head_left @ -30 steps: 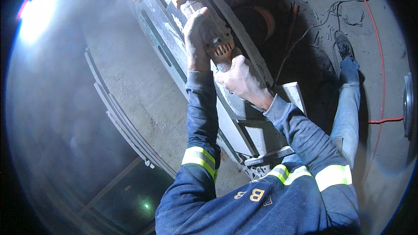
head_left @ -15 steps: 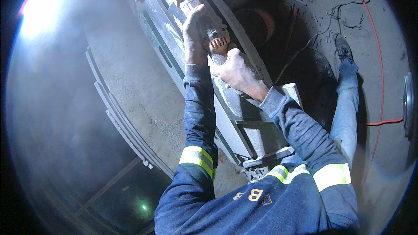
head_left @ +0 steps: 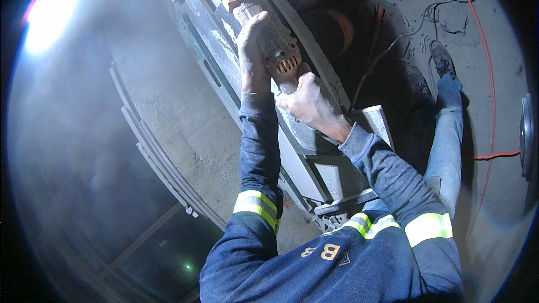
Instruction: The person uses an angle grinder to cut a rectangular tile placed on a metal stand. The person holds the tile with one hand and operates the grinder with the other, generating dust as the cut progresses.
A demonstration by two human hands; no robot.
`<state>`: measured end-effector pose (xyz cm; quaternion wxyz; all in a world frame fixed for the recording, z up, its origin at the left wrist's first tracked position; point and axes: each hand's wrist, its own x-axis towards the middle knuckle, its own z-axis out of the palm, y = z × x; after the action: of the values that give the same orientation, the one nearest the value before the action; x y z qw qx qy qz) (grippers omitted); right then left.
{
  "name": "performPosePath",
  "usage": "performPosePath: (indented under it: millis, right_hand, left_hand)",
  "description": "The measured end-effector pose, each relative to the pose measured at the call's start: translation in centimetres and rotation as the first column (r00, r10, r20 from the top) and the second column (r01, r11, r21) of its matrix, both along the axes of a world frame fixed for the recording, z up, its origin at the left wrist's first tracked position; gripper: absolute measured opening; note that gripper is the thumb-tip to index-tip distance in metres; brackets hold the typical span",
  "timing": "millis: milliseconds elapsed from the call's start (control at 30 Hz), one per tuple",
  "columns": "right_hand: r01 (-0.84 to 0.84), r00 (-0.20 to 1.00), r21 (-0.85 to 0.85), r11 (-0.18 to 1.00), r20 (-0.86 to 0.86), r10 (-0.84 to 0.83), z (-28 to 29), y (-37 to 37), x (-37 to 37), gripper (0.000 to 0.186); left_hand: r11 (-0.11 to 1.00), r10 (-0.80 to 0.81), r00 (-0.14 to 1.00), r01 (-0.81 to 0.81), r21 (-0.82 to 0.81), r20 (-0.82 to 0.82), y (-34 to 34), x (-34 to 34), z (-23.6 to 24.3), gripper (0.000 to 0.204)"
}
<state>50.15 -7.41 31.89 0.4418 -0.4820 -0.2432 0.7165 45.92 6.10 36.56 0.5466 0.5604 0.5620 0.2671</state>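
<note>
Both of my hands hold a dusty orange and grey angle grinder [head_left: 275, 42] over a long grey metal frame [head_left: 296, 132]. Around the middle of its body my left hand [head_left: 252, 45] is wrapped. My right hand [head_left: 311, 104] grips the rear handle, just behind the orange vented part. The grinder's head points away from me, at the upper edge of the view, and its disc cannot be made out. White dust coats the tool, my hands and the metal beneath.
Long curved metal strips [head_left: 160, 163] lie to the left. A red hose [head_left: 484, 50] and a dark cable [head_left: 404, 42] run over the floor at right, near scattered metal offcuts [head_left: 412, 50]. A round dark disc-shaped object [head_left: 526, 134] stands at the right edge. Bright light and haze fill the upper left.
The grinder's rear end and my right hand have shifted slightly toward me and to the right. My left hand has also come a little nearer. Both keep their hold.
</note>
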Motion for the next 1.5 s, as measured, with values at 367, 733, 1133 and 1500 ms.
performPosePath:
  millis: [367, 733, 1133, 1500]
  right_hand:
    - [0.096, 0.988, -0.023, 0.995, -0.12, -0.098, 0.7, 1.4, 1.3, 0.049]
    - [0.166, 0.981, 0.042, 0.985, 0.095, -0.169, -0.4, 0.1, -1.0, 0.038]
    - [0.128, 0.987, 0.013, 0.992, 0.101, -0.128, 0.0, -0.9, -1.3, 0.042]
    - [0.07, 0.988, 0.145, 0.987, 0.125, -0.088, -1.6, -0.3, -2.4, 0.034]
  left_hand:
    - [0.998, 0.033, 0.999, -0.032, -0.048, 0.025, 1.7, 0.4, -0.2, 0.033]
    - [0.997, 0.042, 0.999, -0.042, -0.061, -0.001, 0.5, 0.6, 0.1, 0.032]
    - [0.997, -0.046, 0.999, 0.047, 0.053, -0.022, 0.1, -0.6, -0.2, 0.03]
    - [0.99, -0.116, 0.99, 0.121, 0.065, -0.077, 0.6, -1.6, -0.4, 0.029]
